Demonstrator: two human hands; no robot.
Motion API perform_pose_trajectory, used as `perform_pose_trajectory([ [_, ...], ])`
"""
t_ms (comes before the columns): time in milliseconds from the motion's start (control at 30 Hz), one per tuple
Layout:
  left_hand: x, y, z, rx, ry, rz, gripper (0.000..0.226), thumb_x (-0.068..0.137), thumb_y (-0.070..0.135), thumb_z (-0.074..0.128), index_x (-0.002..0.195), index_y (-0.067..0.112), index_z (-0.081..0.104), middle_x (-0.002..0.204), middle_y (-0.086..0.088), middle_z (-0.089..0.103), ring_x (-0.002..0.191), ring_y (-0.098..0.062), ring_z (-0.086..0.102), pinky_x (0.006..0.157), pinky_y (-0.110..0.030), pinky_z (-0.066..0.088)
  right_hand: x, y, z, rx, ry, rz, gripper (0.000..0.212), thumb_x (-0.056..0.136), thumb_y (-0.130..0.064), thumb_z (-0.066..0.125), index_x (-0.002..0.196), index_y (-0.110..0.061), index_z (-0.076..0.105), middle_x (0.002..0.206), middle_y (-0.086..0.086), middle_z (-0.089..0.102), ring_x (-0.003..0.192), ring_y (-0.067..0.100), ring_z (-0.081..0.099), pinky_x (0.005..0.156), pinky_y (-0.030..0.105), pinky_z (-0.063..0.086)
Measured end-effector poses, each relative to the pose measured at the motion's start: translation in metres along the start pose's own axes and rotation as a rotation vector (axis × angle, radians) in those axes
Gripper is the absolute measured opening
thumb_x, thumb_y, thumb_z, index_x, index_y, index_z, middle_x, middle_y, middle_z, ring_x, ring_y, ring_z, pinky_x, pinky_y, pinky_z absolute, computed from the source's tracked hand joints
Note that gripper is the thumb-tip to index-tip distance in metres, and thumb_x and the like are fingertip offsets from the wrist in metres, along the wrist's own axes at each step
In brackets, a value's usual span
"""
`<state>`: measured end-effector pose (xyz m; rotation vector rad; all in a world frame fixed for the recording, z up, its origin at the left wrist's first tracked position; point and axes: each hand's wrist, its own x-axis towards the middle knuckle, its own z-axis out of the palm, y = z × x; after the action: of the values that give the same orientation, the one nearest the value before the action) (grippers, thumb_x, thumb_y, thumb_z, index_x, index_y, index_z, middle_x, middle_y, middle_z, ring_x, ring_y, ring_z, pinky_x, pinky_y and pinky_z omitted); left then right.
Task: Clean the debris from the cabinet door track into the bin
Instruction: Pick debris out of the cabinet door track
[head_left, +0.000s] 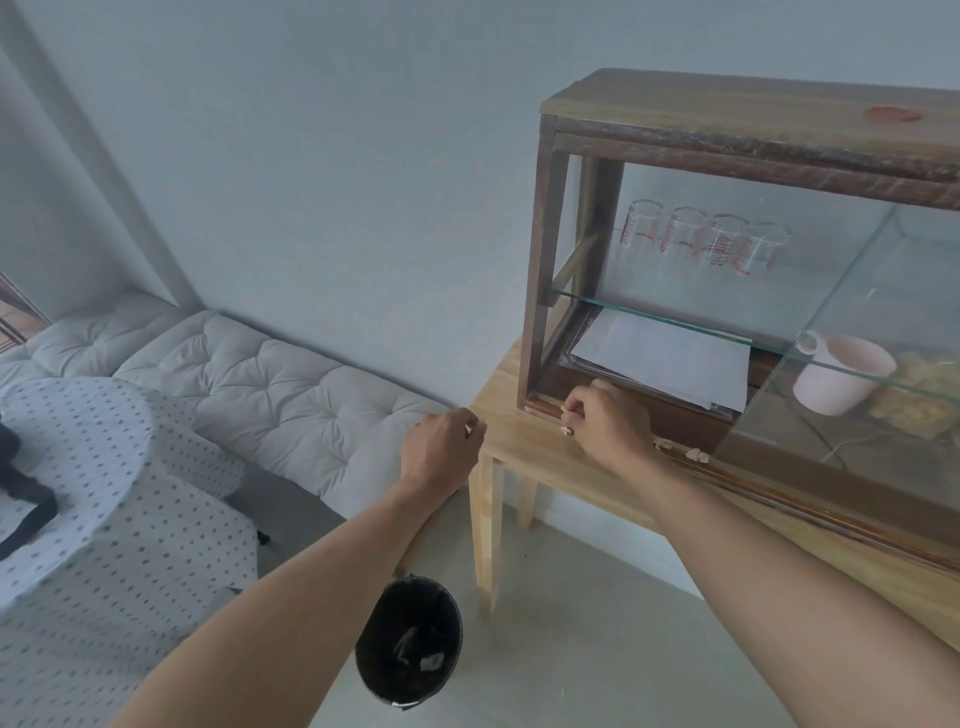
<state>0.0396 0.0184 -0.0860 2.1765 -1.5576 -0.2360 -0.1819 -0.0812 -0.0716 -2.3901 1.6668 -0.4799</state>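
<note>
**Picking crumbs from the cabinet track**

A wooden cabinet (727, 249) with glass sides stands on a pale wooden bench (524, 441), set toward the bench's left end against the wall. Its sliding glass door (852, 353) is pushed to the right, leaving the left part open.

The right hand (602, 415) rests at the left end of the track (779, 493) along the cabinet's front bottom edge, fingers curled in and pinched together at the groove; whether a scrap is between the fingertips I cannot tell. A small bit of debris (566, 430) shows just under the knuckles. Two more pale crumbs (696, 455) lie on the track further right, close to the edge of the glass door.

The left hand (441, 447) hangs in the air just off the bench's left corner, loosely closed with thumb against fingertips; nothing visible in it.

A black bin (410, 644) sits on the floor below, near the bench's front left leg, under the left forearm, with some scraps at its bottom.

Inside the cabinet: four beakers (706, 239) on the glass shelf, white paper (670, 358) beneath, and a pink mug (841, 374) behind the door.
</note>
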Motion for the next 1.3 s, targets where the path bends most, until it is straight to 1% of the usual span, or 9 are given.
perform_pose_trajectory([
  [167,-0.004,0.003,0.003,-0.046,-0.030,-0.003,0.031,0.106,0.044,0.053,0.109,0.024,0.077,0.081,0.003,0.080,0.092,-0.024,0.072,0.077,-0.039,0.058,0.002,0.001,0.001,-0.009,-0.006,-0.006,0.011,0.093,-0.031,0.072,0.084,-0.029,0.066,0.095,-0.010,0.059,0.088,0.020,0.063,0.063,0.032,0.039],
  [333,-0.008,0.002,0.006,-0.079,-0.030,0.007,0.029,0.106,0.042,0.053,0.104,0.026,0.077,0.053,0.015,0.063,0.079,-0.016,0.070,0.067,-0.032,0.054,-0.004,0.007,0.003,0.013,0.030,-0.035,0.014,0.094,-0.027,0.070,0.082,-0.030,0.062,0.093,-0.012,0.055,0.078,0.016,0.057,0.053,0.026,0.030],
  [400,-0.009,0.002,0.007,-0.090,-0.039,0.004,0.029,0.106,0.043,0.053,0.103,0.026,0.077,0.054,0.015,0.064,0.079,-0.016,0.071,0.070,-0.034,0.057,-0.009,0.009,0.003,0.010,0.024,-0.049,0.014,0.094,-0.028,0.070,0.082,-0.029,0.063,0.091,-0.012,0.054,0.079,0.018,0.062,0.055,0.028,0.032],
  [533,-0.011,0.005,0.008,-0.103,-0.069,-0.001,0.030,0.107,0.044,0.053,0.105,0.026,0.077,0.065,0.010,0.073,0.084,-0.019,0.071,0.077,-0.039,0.061,-0.020,0.012,0.007,-0.015,0.018,-0.080,0.014,0.095,-0.032,0.070,0.082,-0.029,0.064,0.087,-0.013,0.050,0.073,0.018,0.060,0.049,0.024,0.024],
  [800,-0.017,0.015,0.013,-0.125,-0.102,0.019,0.030,0.108,0.043,0.053,0.107,0.025,0.076,0.067,0.008,0.075,0.081,-0.018,0.073,0.080,-0.040,0.062,-0.027,0.002,0.015,-0.053,0.004,-0.082,0.014,0.097,-0.034,0.067,0.096,-0.025,0.077,0.093,-0.006,0.059,0.084,0.027,0.068,0.061,0.034,0.049],
  [900,-0.019,0.015,0.013,-0.124,-0.107,0.013,0.030,0.108,0.045,0.052,0.107,0.026,0.076,0.067,0.009,0.075,0.078,-0.015,0.073,0.079,-0.038,0.062,-0.025,-0.003,0.017,-0.057,0.017,-0.055,0.016,0.096,-0.036,0.067,0.097,-0.025,0.078,0.092,-0.005,0.059,0.084,0.028,0.068,0.060,0.032,0.044],
  [1033,-0.021,0.015,0.010,-0.141,-0.096,0.012,0.030,0.108,0.044,0.053,0.108,0.025,0.077,0.066,0.010,0.074,0.073,-0.012,0.072,0.078,-0.037,0.062,-0.026,-0.008,0.019,-0.084,0.073,-0.048,0.015,0.094,-0.039,0.070,0.095,-0.026,0.077,0.091,-0.005,0.062,0.082,0.029,0.068,0.060,0.033,0.046],
  [1100,-0.022,0.013,0.009,-0.148,-0.095,0.009,0.030,0.108,0.044,0.053,0.109,0.025,0.077,0.066,0.009,0.075,0.072,-0.012,0.072,0.078,-0.037,0.062,-0.027,-0.010,0.018,-0.106,0.087,-0.067,0.012,0.094,-0.036,0.070,0.099,-0.028,0.076,0.090,-0.005,0.062,0.080,0.028,0.068,0.058,0.032,0.040],
  [1300,-0.024,0.007,0.006,-0.156,-0.089,-0.015,0.028,0.108,0.043,0.055,0.106,0.025,0.077,0.063,0.010,0.073,0.071,-0.009,0.070,0.075,-0.036,0.061,-0.018,-0.010,0.012,-0.148,0.029,-0.112,0.015,0.097,-0.030,0.069,0.108,-0.034,0.078,0.088,-0.006,0.055,0.081,0.028,0.068,0.060,0.031,0.035],
])
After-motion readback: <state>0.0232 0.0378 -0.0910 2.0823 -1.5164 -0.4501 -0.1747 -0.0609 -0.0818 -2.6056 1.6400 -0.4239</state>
